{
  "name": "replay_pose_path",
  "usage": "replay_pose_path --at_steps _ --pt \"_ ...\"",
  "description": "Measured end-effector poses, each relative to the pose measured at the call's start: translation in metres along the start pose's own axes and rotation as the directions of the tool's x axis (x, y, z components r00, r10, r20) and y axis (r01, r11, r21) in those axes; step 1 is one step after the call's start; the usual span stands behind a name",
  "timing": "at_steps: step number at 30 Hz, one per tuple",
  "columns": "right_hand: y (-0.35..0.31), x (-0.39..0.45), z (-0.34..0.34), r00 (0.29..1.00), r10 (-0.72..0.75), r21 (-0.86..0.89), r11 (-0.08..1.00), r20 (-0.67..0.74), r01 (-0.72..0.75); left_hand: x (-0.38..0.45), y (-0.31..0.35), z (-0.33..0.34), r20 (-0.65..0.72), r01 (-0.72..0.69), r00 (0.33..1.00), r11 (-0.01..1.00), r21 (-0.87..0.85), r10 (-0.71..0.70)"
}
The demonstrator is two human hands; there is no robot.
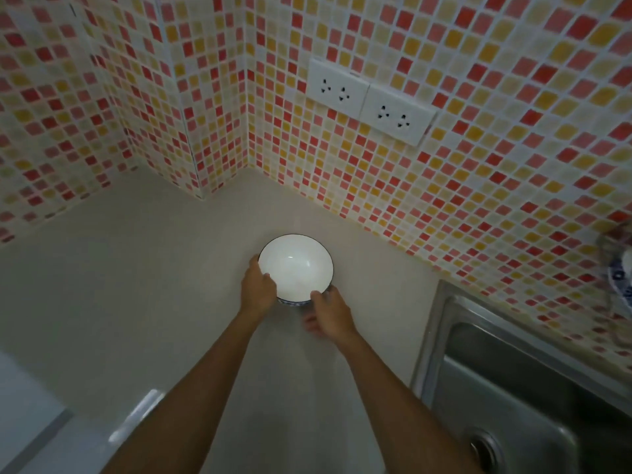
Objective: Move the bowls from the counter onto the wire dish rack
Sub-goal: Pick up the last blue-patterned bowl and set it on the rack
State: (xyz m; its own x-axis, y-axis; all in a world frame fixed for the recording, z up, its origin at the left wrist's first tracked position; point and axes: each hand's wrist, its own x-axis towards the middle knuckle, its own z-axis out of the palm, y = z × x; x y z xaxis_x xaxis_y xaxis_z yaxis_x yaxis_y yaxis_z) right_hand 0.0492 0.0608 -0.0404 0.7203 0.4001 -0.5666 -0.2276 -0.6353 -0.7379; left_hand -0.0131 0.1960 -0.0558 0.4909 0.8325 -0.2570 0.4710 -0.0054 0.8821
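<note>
A white bowl [294,266] with a dark rim and a blue pattern on its outside stands upright on the pale counter [136,285], near the tiled wall corner. My left hand [257,289] wraps the bowl's left side, thumb on the rim. My right hand [331,314] touches the bowl's near right edge with its thumb; its other fingers are blurred below. At the far right edge, part of a wire rack [615,241] with a blue-patterned dish [623,275] shows.
A steel sink [506,381] with a drain is set into the counter at the lower right. Two white double sockets [369,99] sit on the red and yellow mosaic wall. The counter's front edge runs along the lower left.
</note>
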Motion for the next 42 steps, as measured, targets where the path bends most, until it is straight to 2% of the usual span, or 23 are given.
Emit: replay_pose_path --at_steps 3,8,12,16,18,20,22,25,32,34,36,39,41,42 --pt "-0.002 0.001 0.001 0.999 -0.033 0.056 0.998 0.009 0.033 -0.002 0.001 0.004 -0.011 0.018 1.0 1.0 -0.007 -0.018" --pt "-0.005 -0.002 0.003 1.0 0.001 0.156 0.988 0.017 -0.003 -0.006 0.002 0.005 0.018 0.001 1.0 1.0 0.0 -0.001" --pt "0.001 -0.013 -0.01 1.0 0.018 0.212 0.977 0.013 -0.021 -0.019 -0.004 0.0 0.136 0.016 0.991 0.996 -0.082 -0.004" --pt "0.014 -0.042 -0.039 1.0 -0.003 0.248 0.969 0.024 -0.003 -0.043 0.001 0.0 0.25 0.112 0.968 0.937 -0.331 -0.027" --pt "0.021 -0.061 -0.054 0.999 -0.01 0.299 0.954 0.032 0.0 -0.057 0.013 0.006 0.365 0.231 0.929 0.874 -0.428 -0.066" --pt "0.029 -0.078 -0.067 1.0 -0.008 0.353 0.936 0.01 0.004 -0.072 0.026 0.012 0.478 0.297 0.876 0.856 -0.424 -0.068" --pt "0.038 -0.094 -0.081 0.999 -0.001 0.391 0.92 -0.04 0.016 -0.089 0.041 0.019 0.542 0.272 0.84 0.882 -0.385 -0.023" --pt "0.046 -0.111 -0.106 0.995 -0.002 0.404 0.914 -0.103 0.044 -0.113 0.064 0.033 0.566 0.205 0.823 0.901 -0.381 0.052" --pt "0.043 -0.184 -0.197 0.958 -0.183 0.359 0.898 -0.22 0.254 -0.19 0.138 0.067 0.5 0.066 0.834 0.86 -0.507 0.231" --pt "0.039 -0.203 -0.229 0.92 -0.249 0.32 0.883 -0.301 0.344 -0.208 0.162 0.073 0.509 0.066 0.813 0.825 -0.562 0.282" --pt "0.039 -0.219 -0.263 0.833 -0.337 0.234 0.852 -0.44 0.468 -0.224 0.187 0.08 0.522 0.063 0.782 0.79 -0.61 0.34" --pt "0.044 -0.237 -0.316 0.588 -0.424 0.001 0.81 -0.689 0.586 -0.246 0.22 0.094 0.509 0.039 0.769 0.765 -0.643 0.388" --pt "0.049 -0.243 -0.349 0.44 -0.452 -0.155 0.813 -0.776 0.561 -0.262 0.239 0.104 0.474 0.005 0.781 0.755 -0.655 0.406" --pt "0.053 -0.241 -0.363 0.402 -0.452 -0.203 0.826 -0.796 0.526 -0.269 0.247 0.11 0.461 -0.012 0.786 0.756 -0.654 0.411"
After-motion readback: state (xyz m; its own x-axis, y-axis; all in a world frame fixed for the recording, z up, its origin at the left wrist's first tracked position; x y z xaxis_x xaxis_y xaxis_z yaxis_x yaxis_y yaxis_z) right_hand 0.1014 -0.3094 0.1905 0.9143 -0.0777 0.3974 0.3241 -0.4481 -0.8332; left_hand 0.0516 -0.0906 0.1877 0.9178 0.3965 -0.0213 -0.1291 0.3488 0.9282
